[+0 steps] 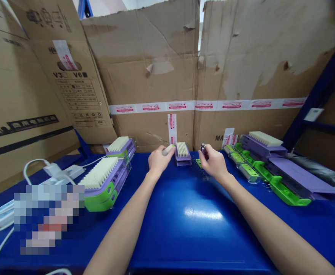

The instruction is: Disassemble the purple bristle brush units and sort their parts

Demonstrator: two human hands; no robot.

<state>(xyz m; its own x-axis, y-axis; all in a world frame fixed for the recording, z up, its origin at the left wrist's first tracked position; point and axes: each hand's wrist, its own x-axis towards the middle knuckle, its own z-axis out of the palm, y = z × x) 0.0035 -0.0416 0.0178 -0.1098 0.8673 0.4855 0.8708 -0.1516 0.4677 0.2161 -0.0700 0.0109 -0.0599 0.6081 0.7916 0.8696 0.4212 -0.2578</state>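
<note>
My left hand (157, 161) is closed around a pale, stubby cylindrical piece (168, 149) with a bit of green at its end. My right hand (215, 163) grips a small dark, shiny metal cylinder (203, 146), its top sticking up above the fingers. Between the two hands stands a purple brush block (183, 162) with cream bristles facing up. Beside my right fingers lies a small green part (198, 163), partly hidden by the hand. Tiny scattered bits (206, 176) lie on the blue table (179, 236) below it.
Purple-and-green bristle brushes (101, 187) stand at left, near a white power strip (67, 173) with cables. On the right are green plastic strips (266, 173), a purple housing (301, 175) and another bristle block (264, 138). Cardboard sheets (150, 84) wall off the back.
</note>
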